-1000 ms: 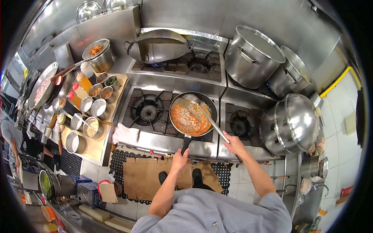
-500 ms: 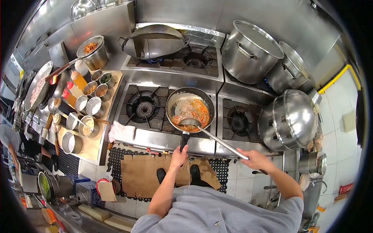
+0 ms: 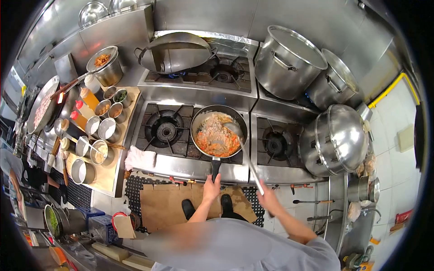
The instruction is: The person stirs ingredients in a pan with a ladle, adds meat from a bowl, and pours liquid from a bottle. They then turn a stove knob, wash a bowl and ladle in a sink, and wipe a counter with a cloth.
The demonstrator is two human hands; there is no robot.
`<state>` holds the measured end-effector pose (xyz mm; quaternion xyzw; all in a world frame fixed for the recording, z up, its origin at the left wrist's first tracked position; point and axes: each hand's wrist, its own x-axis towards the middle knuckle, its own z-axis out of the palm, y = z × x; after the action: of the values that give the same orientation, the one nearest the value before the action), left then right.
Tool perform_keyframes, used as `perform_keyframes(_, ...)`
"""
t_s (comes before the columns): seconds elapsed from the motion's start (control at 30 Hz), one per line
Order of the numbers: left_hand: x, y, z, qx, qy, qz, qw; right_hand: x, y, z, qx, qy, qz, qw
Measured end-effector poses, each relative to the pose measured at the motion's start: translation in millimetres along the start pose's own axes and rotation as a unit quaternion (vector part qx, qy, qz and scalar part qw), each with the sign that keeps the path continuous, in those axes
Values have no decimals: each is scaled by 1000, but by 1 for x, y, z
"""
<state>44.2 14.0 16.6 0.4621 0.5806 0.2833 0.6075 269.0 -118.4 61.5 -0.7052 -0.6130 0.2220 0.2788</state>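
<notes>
A black-handled frying pan (image 3: 193, 132) sits on the front middle burner. Orange and pale chopped food (image 3: 218, 137) covers much of its bottom. My left hand (image 3: 211, 188) is closed round the pan's handle, below the stove's front edge. The long steel handle of a ladle (image 3: 251, 168) is gripped in my right hand (image 3: 268, 199), to the right of the pan handle. The ladle's bowl rests tilted against the food at the pan's upper right side.
Left of the pan is a bare burner (image 3: 166, 131), with a folded towel (image 3: 139, 159) at its front corner. A wok (image 3: 178, 56) and tall stockpots (image 3: 289, 63) stand behind. A domed steel vessel (image 3: 337, 140) is at right. Seasoning cups (image 3: 110, 129) and bottles (image 3: 89, 98) line the left counter.
The ladle's bowl has moved from the pan's lower middle to its upper right. My right hand has come left and lower, and the food is spread differently.
</notes>
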Motion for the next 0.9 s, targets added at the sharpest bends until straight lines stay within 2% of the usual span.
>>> perform_keyframes(0.03, 1, -2, 1, -5, -1, -9, 1000, -11, -41, -5, 35, -61, 160, 985)
perform_keyframes(0.07, 1, -3, 0, -9, -1, -16, 1000, -17, -57, -10, 88, -103, 234, 963)
perform_keyframes(0.13, 2, -2, -3, 3, -4, -15, 1000, -27, -45, -16, 142, -76, 207, 965)
perform_keyframes(0.2, 2, 0, -5, 16, -12, -16, 1000, -11, -38, -31, 99, -48, 114, 987)
perform_keyframes(0.23, 2, 0, -6, 3, -16, -17, 1000, 6, -22, -34, 1, 1, -6, 1000)
perform_keyframes(0.27, 1, 1, -7, -10, -19, -18, 1000, 29, -31, -47, -13, -58, 100, 993)
perform_keyframes(0.3, 0, 4, -8, -10, -18, -17, 1000, 54, -35, -53, -13, -59, 93, 994)
perform_keyframes(0.37, -2, 11, -11, 12, -23, -21, 999, 99, -8, -48, -25, -36, -1, 999)
perform_keyframes(0.4, 0, 11, -10, 10, -20, -18, 1000, 112, -12, -53, -25, -35, -6, 999)
perform_keyframes(0.47, 0, 8, -12, -4, -29, -26, 999, 122, -20, -58, -47, -128, 21, 990)
perform_keyframes(0.5, 1, 9, -12, -6, -27, -27, 999, 118, -20, -62, -62, -136, -22, 988)
perform_keyframes(0.63, 4, 3, -10, -18, -24, -32, 999, 88, -59, -117, -68, -203, -62, 975)
perform_keyframes(0.7, 6, -4, -8, -30, -24, -37, 999, 73, -90, -147, -81, -254, 34, 963)
perform_keyframes(0.8, 6, -1, -8, -16, -29, -37, 999, 55, -107, -171, -107, -276, 74, 952)
perform_keyframes(0.83, 5, 2, -9, -24, -34, -40, 998, 54, -115, -176, -135, -307, 119, 935)
perform_keyframes(0.9, 3, 6, -13, -29, -38, -43, 998, 44, -94, -163, -132, -304, 99, 938)
